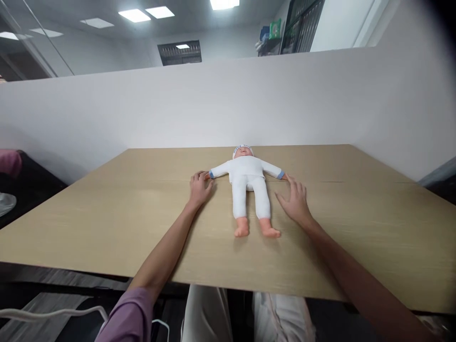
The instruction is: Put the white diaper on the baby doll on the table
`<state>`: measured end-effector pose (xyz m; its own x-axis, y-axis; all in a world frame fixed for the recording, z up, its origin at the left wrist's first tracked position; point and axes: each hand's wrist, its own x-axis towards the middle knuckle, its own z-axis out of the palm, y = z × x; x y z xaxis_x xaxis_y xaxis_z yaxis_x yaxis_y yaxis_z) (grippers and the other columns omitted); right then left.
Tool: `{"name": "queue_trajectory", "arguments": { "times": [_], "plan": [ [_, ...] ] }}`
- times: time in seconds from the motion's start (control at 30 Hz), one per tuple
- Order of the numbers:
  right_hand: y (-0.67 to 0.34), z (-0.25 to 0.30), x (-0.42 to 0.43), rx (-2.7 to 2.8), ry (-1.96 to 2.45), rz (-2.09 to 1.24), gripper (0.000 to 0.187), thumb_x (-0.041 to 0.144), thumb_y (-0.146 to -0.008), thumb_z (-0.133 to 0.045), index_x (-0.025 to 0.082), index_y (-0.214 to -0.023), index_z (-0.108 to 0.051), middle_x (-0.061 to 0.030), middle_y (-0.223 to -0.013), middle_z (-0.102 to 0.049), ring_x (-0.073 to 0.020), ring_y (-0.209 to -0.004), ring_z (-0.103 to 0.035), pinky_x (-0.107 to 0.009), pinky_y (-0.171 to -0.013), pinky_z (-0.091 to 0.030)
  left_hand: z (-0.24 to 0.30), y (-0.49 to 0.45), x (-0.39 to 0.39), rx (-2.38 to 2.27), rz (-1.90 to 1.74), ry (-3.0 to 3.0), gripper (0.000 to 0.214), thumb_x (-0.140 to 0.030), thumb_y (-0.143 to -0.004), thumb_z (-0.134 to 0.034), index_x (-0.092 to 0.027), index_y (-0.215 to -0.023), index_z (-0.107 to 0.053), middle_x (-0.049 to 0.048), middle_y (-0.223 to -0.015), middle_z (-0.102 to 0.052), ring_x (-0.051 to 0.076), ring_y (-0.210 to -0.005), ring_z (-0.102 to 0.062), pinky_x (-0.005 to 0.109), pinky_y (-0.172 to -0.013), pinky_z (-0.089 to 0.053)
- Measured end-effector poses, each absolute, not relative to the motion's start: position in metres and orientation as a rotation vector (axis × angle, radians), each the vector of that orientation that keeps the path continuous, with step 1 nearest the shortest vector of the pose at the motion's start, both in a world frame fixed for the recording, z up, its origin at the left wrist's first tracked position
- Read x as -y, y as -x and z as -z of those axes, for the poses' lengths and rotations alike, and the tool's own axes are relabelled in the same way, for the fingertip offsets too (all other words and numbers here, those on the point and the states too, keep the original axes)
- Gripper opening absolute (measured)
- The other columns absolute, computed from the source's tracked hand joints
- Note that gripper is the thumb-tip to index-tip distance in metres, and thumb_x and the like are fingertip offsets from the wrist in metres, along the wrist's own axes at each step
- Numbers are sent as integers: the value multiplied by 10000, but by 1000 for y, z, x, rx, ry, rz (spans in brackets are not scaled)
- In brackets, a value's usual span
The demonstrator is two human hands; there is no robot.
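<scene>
A baby doll [247,168] in a white top, white trousers and a patterned white cap lies on its back on the wooden table [117,213]. Its arms are stretched out sideways, its head points away from me and its bare feet point towards me. My left hand [200,188] rests by the doll's hand on the left, fingertips at the blue cuff and thumb apart. On the other side my right hand [295,199] has its fingers stretched out and thumb spread, with the fingertips at the doll's other hand. Neither hand is closed round the doll.
A white partition [199,104] rises behind the table's far edge and along the right. At the left stands a dark object with pink cloth [10,162] on it. A white cable [53,313] runs below the table at lower left. My legs [210,313] are under the near edge.
</scene>
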<state>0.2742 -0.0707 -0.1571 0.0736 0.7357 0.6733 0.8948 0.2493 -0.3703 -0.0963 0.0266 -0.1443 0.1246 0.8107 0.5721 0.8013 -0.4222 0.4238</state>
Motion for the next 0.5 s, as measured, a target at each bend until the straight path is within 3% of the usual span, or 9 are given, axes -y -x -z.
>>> {"name": "queue_trajectory", "arguments": {
  "times": [0.1, 0.2, 0.3, 0.37, 0.43, 0.5],
  "plan": [
    [-244, 139, 169, 1648, 1414, 155, 576, 391, -981, -509, 261, -1533, -405, -150, -1475, -569, -353, -1350, -524, -590, -1143, -398, 116, 85, 39, -1656, -1308, -2293, 356, -341, -989, -550, -186, -1309, -573, 163, -1350, -612, 309, -1295, -519, 508, -1101, -414],
    [-244, 171, 277, 1688, 1315, 165, 474, 356, -931, -557, 369, -1404, -526, -106, -1353, -660, -386, -1275, -597, -629, -1088, -439, 107, 68, 141, -1509, -1530, -2046, 326, -426, -1034, -490, -243, -1287, -582, 122, -1290, -648, 283, -1182, -578, 475, -1026, -468],
    [-266, 236, 362, 1682, 1250, 59, 311, 339, -828, -666, 476, -1107, -668, -24, -985, -754, -357, -911, -724, -603, -886, -558, 137, 46, 255, -1241, -1482, -1869, 303, -469, -1031, -418, -315, -989, -676, 80, -904, -681, 295, -901, -620, 503, -863, -486],
    [-277, 274, 397, 1607, 1441, -219, 287, 385, -787, -737, 463, -1062, -709, -30, -1008, -764, -382, -946, -727, -606, -856, -584, 172, 29, 318, -1120, -1318, -1932, 295, -537, -943, -551, -321, -784, -674, 57, -696, -634, 279, -715, -600, 480, -743, -481],
    [-281, 295, 418, 1371, 1620, -455, 232, 517, -784, -728, 432, -1000, -724, -30, -982, -766, -385, -938, -733, -587, -835, -606, 211, 15, 360, -1131, -1029, -1834, 296, -523, -966, -555, -278, -845, -670, 75, -810, -675, 263, -792, -618, 439, -787, -476],
    [-277, 300, 429, 1190, 1721, -611, 301, 669, -760, -680, 412, -911, -721, -10, -899, -762, -367, -885, -745, -529, -763, -628, 249, 5, 384, -1255, -799, -1531, 386, -609, -969, -534, -238, -939, -637, 76, -926, -674, 251, -864, -618, 396, -816, -466]
  ]
}}
